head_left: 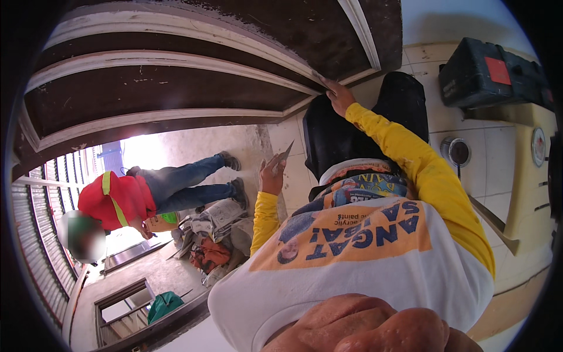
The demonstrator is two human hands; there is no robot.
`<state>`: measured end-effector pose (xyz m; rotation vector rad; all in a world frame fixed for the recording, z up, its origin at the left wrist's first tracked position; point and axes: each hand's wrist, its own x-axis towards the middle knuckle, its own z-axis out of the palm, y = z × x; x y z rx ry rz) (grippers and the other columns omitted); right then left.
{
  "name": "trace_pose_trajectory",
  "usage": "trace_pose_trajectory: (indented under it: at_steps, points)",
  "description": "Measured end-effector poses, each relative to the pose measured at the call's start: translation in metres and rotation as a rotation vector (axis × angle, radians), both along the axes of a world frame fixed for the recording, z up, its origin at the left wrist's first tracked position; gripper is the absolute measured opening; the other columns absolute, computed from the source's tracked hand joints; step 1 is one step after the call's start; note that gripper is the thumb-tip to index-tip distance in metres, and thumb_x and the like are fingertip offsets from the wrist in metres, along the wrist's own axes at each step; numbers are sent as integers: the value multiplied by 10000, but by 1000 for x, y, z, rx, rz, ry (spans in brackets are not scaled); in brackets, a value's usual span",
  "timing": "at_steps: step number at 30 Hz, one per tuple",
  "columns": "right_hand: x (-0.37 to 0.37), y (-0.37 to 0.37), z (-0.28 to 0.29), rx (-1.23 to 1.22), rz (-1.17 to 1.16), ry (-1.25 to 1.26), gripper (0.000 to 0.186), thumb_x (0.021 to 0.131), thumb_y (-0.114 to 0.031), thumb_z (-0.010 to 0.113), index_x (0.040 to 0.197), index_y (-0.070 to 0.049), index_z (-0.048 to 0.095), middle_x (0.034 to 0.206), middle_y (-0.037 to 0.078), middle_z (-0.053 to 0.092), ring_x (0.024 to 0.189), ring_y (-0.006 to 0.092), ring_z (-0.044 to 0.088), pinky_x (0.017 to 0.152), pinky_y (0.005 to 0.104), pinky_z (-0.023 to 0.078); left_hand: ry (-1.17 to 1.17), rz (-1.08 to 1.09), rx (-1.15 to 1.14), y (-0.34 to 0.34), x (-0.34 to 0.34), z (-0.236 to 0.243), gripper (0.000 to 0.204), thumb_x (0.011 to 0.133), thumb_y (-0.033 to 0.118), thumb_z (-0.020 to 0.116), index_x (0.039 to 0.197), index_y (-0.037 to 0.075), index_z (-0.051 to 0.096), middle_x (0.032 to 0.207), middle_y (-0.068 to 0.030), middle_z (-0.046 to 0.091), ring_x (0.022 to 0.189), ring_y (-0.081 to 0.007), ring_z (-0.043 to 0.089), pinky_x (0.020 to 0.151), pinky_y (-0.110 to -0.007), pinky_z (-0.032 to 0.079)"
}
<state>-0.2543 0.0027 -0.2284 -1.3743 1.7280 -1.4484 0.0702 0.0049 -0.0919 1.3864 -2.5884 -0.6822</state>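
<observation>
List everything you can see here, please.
door: one, dark brown with white mouldings, top
co-worker: one, white shirt with yellow sleeves, centre, hand on the door
scraper blade: one, grey, in the co-worker's other hand
second person: one, red top and blue jeans, left
tool case: one, black with red patch, upper right
green bag: one, lower left
own hand: closed, lower edge; side unclear

Wearer's body: bright yellow long sleeves (410,158), paint-flecked. Over them a white shirt (375,276) with orange panel, blue lettering, printed graphics. Dark trousers (346,135). Both hands bare.
</observation>
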Motion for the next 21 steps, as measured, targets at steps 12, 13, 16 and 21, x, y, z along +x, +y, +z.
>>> trace_pose_trajectory:
  at_steps: [12, 13, 16, 21]
  points:
    - [-103, 164, 93, -262, -350, -666, 367, 939, -203, 621, 1236, 4, 562, 1087, 47, 618, 992, 117, 602, 875, 274, 478, 277, 337, -70, -44, -17, 43, 399, 882, 305, 678, 1079, -42, 659, 1022, -178, 689, 946, -212, 646, 828, -336, 491]
    - [-105, 171, 101, -321, -305, -867, 365, 937, -211, 626, 1227, 0, 562, 1083, 42, 619, 990, 120, 605, 873, 282, 485, 364, 312, -183, -62, -8, 46, 397, 910, 310, 635, 1077, -49, 654, 1028, -165, 689, 948, -217, 645, 830, -332, 493]
    - [-112, 168, 145, -476, -217, -1156, 361, 963, -229, 575, 1251, -17, 526, 1163, 60, 608, 1067, 185, 601, 940, 350, 475, 930, 42, -306, -100, -55, 104, 464, 990, 384, 486, 1092, -40, 644, 1068, -183, 676, 972, -262, 651, 857, -358, 508]
    - [-123, 144, 174, -601, 7, -1430, 373, 1003, -256, 458, 1297, -29, 494, 1313, 100, 554, 1209, 260, 535, 1021, 415, 422, 1140, -252, -1054, -177, -102, 252, 856, 927, 650, 370, 1217, -146, 490, 959, -257, 671, 866, -335, 688, 756, -379, 590]
